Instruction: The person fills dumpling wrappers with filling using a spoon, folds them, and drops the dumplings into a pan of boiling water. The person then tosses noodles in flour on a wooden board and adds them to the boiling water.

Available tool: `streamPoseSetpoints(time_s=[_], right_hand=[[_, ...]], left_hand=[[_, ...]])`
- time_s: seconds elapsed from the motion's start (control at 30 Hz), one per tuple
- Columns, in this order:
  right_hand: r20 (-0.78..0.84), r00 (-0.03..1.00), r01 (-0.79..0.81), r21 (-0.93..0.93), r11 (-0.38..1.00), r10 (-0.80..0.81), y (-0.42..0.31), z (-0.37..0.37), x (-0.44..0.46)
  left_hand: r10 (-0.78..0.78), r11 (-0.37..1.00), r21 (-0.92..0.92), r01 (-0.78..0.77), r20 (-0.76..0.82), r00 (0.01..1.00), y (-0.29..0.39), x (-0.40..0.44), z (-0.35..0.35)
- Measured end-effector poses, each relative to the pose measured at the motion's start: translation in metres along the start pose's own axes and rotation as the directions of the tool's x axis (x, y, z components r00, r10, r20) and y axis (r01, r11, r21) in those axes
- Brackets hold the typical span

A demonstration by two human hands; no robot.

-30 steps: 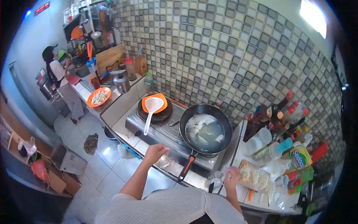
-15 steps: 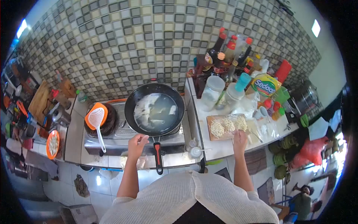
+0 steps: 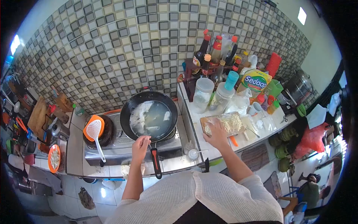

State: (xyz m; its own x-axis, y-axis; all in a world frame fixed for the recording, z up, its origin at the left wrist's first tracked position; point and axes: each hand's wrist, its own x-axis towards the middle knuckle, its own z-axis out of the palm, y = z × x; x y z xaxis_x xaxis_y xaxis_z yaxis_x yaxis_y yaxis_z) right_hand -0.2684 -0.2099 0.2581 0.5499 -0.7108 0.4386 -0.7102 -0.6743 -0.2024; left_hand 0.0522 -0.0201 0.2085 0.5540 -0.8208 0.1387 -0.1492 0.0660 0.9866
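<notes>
On a wooden board [image 3: 203, 120] lie several clumps of pale, noodle-like strands [image 3: 233, 122]. My right hand [image 3: 217, 135] reaches over the leftmost clump, fingers spread down onto it and covering most of it. Near the front rim of a black frying pan [image 3: 123, 125], my left hand [image 3: 140, 147] hovers with fingertips pinched together and nothing visible in them. White pieces [image 3: 141, 115] sit in cloudy liquid inside the pan, which rests on the stove [image 3: 112, 147]. Its black and red handle [image 3: 156, 164] points toward me.
Left of the pan, a white slotted spoon [image 3: 95, 130] lies over an orange dish [image 3: 89, 123]. Jars [image 3: 203, 93], sauce bottles [image 3: 217, 48] and a yellow Sedaap pack [image 3: 255, 81] crowd behind the board. An orange plate [image 3: 56, 149] of pale pieces stands far left.
My right hand has moved left from the board's right front to its leftmost clump. My left hand stays near the pan, its fingertips drawn closer together. The view has shifted slightly.
</notes>
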Motion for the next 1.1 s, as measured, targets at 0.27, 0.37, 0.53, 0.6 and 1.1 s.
streamPoseSetpoints(time_s=[0.27, 0.37, 0.53, 0.6, 1.1], right_hand=[[0.043, 0.998, 0.032, 0.119, 0.992, -0.037, 0.028, 0.052, 0.01], [-0.087, 0.996, 0.024, 0.197, 0.98, -0.007, 0.03, 0.062, 0.009], [-0.161, 0.986, -0.001, 0.269, 0.963, 0.047, 0.033, 0.068, 0.006], [-0.194, 0.98, 0.014, 0.318, 0.948, 0.051, 0.036, 0.07, 0.006], [0.013, 0.778, -0.534, 0.541, 0.65, 0.628, 0.049, 0.063, 0.027]], left_hand=[[-0.048, 0.999, -0.017, 0.046, -0.102, 0.994, -0.006, -0.013, -0.021], [-0.046, 0.999, -0.029, 0.042, -0.147, 0.988, -0.013, -0.02, -0.027], [-0.019, 1.0, -0.027, 0.015, -0.154, 0.988, -0.015, -0.022, -0.03], [-0.047, 0.998, -0.048, 0.039, -0.175, 0.983, -0.016, -0.019, -0.029], [-0.023, 0.998, -0.058, 0.014, -0.165, 0.986, -0.012, -0.024, -0.037]])
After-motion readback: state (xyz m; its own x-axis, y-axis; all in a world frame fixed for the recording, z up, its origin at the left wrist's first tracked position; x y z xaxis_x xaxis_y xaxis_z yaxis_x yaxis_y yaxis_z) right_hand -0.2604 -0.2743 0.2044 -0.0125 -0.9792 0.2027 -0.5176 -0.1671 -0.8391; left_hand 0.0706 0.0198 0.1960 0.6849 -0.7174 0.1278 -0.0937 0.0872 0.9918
